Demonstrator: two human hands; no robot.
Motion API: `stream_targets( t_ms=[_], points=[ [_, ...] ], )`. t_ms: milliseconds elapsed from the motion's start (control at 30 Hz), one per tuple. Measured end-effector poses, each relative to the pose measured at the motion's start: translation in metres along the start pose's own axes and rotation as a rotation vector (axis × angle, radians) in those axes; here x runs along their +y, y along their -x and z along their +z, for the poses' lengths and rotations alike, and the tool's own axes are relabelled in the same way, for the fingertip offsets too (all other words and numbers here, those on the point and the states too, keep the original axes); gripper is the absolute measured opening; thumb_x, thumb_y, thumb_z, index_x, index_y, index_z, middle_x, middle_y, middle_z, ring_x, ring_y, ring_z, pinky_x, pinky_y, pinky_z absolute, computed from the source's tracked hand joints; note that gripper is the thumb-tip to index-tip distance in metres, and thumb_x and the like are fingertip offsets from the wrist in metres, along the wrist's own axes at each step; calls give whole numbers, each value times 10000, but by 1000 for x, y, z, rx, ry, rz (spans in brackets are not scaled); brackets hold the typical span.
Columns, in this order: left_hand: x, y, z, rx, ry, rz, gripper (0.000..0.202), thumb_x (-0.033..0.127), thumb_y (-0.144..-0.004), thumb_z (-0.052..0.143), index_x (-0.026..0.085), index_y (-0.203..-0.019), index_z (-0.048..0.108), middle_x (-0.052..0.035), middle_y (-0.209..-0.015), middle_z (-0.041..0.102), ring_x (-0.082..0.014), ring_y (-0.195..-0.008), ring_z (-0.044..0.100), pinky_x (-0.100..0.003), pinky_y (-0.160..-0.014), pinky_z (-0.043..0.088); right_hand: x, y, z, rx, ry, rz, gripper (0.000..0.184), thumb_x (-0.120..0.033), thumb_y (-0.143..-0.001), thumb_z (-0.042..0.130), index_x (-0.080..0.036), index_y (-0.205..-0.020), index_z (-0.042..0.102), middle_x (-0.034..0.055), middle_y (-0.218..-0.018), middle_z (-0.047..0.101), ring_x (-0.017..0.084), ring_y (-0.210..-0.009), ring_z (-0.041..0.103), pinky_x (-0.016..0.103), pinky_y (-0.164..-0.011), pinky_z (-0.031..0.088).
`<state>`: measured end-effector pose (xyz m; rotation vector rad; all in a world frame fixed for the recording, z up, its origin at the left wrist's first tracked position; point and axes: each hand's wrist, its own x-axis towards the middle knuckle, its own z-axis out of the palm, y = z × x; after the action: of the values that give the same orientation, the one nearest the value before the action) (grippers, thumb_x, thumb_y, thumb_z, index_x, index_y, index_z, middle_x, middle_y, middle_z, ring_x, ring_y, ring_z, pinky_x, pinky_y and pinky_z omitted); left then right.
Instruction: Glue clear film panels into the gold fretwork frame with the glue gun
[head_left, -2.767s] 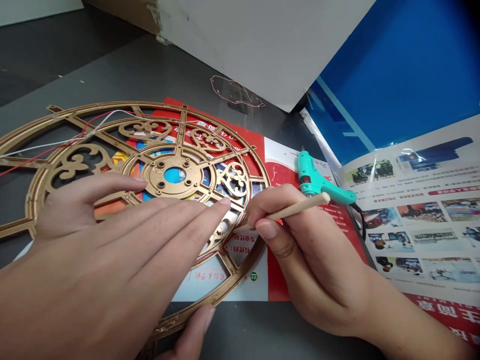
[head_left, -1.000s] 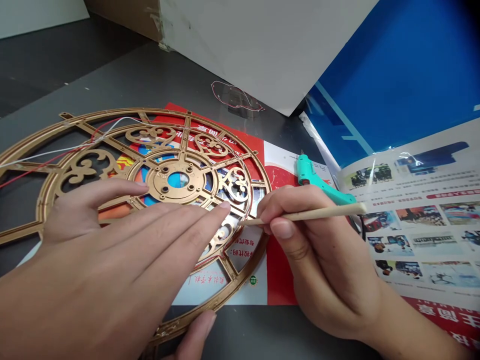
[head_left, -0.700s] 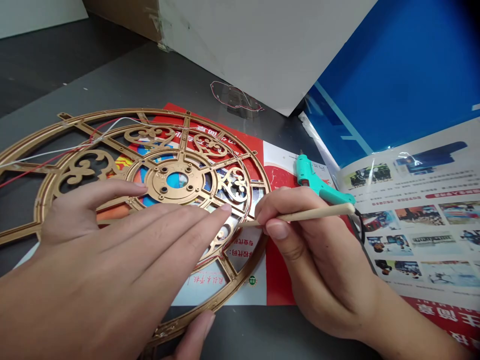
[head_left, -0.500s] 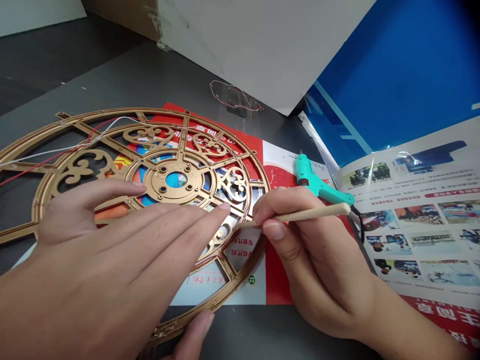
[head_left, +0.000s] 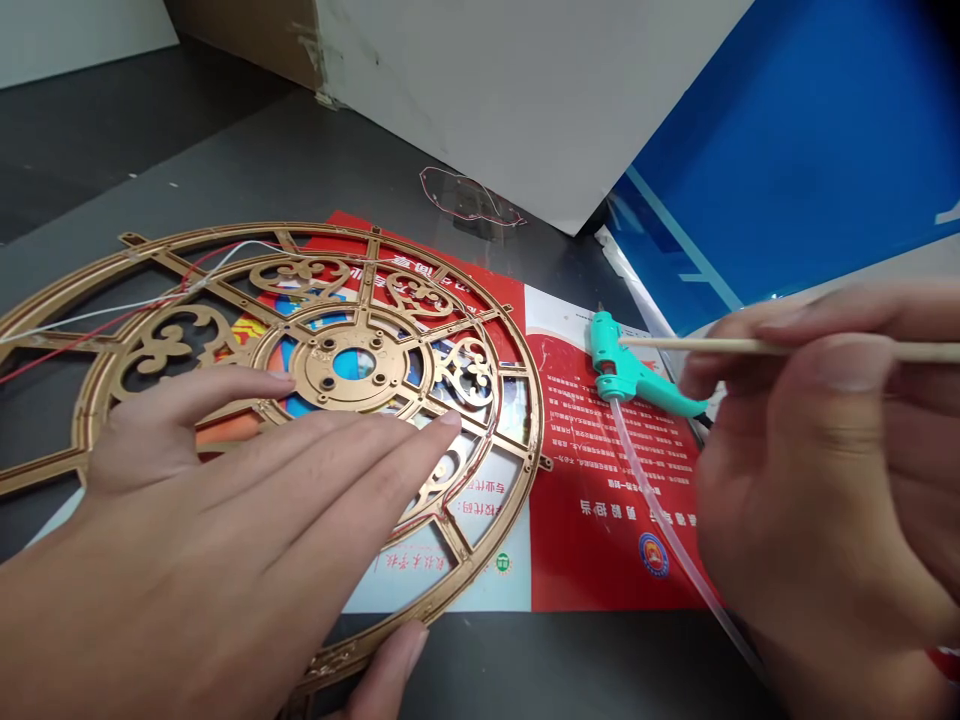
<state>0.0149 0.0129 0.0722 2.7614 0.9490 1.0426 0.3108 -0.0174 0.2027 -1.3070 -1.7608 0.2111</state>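
A round gold openwork frame, with scroll ornaments and a hub with holes, spans the left and middle. My left hand lies flat across its near side, fingers stretched out and the thumb by the outer rim. My right hand, closed and slightly blurred, pinches a thin wooden stick between thumb and fingers. The stick's tip points left, visually overlapping a teal glue gun; whether they touch I cannot tell. Red and white wires run along the frame.
A clear glue stick extends from the gun. Red-and-white printed sheets lie under the frame and gun. A loose thin wire loop rests on the dark table. Behind stand a white box and a blue panel.
My right hand has moved from the frame's right rim to the far right with the wooden stick, uncovering the glue stick. My left hand has stayed on the frame.
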Motion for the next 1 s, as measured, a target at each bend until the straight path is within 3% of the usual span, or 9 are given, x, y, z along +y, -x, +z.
stream_targets(
  t_ms=[100, 167, 267, 400, 600, 633, 733, 867, 1000],
  points=[
    [7, 27, 23, -6, -4, 7, 928, 537, -850, 762, 511, -1778, 748, 14, -1394, 920, -482, -1789, 643, -661, -1502, 568, 2, 10, 2, 399, 97, 66, 278, -504, -1291, 788, -346, -1065, 820, 127, -1260, 735, 401, -1195, 831, 563, -860, 727],
    [15, 42, 38, -23, -2, 5, 890, 534, -848, 772, 514, -1738, 781, 18, -1386, 925, -473, -1815, 625, -655, -1503, 580, 5, 15, 7, 489, 111, 94, 276, -377, -1305, 730, -336, -1040, 794, 114, -1230, 712, 357, -1131, 758, 578, -975, 668],
    [22, 51, 51, -21, -1, 4, 873, 536, -857, 774, 522, -1730, 788, 23, -1381, 929, -468, -1813, 632, -657, -1507, 579, 12, 19, 13, 308, 53, -15, 238, -243, -1305, 693, -330, -1134, 833, 64, -1124, 766, 283, -963, 727, 509, -901, 623],
    [15, 41, 43, -5, -9, -1, 920, 579, -866, 767, 530, -1784, 744, 23, -1403, 930, -475, -1802, 639, -664, -1505, 567, 17, 17, 14, 66, -70, -90, 225, -143, -1258, 698, -281, -1116, 806, 23, -984, 781, 205, -828, 739, 399, -758, 641],
    [-22, 18, 10, -10, -47, -89, 1171, 739, -929, 669, 466, -2038, 409, 26, -1722, 815, -475, -1672, 680, -634, -1568, 454, 14, 12, 15, 28, -33, -74, 259, -57, -1164, 704, -265, -1017, 749, -16, -938, 789, 152, -839, 730, 339, -803, 628],
    [-27, 17, 7, -14, -56, -71, 1114, 761, -956, 632, 471, -2018, 459, 31, -1727, 810, -468, -1584, 716, -630, -1566, 449, 14, 13, 15, 25, -33, -67, 259, -51, -1156, 709, -266, -1017, 744, -28, -933, 794, 144, -823, 712, 340, -799, 612],
    [-29, 20, 11, 10, -42, -82, 1081, 734, -934, 660, 488, -1978, 529, 40, -1717, 817, -492, -1702, 651, -669, -1559, 468, 13, 17, 17, 5, -56, -42, 235, -48, -1147, 732, -267, -1065, 752, -45, -964, 822, 139, -827, 719, 355, -794, 582],
    [-4, 29, 39, 17, 28, -17, 984, 609, -880, 740, 540, -1860, 671, 30, -1444, 926, -502, -1776, 649, -719, -1513, 544, 12, 20, 20, -82, -99, -31, 206, -64, -1174, 740, -265, -1131, 750, -34, -1031, 880, 147, -858, 784, 385, -820, 577],
    [16, 31, 54, -5, 28, 5, 927, 583, -858, 748, 548, -1784, 741, 26, -1375, 939, -499, -1791, 644, -722, -1510, 555, 11, 18, 21, -160, -82, -59, 186, -86, -1184, 734, -264, -1132, 719, -24, -972, 874, 167, -829, 807, 393, -820, 586]
  ],
)
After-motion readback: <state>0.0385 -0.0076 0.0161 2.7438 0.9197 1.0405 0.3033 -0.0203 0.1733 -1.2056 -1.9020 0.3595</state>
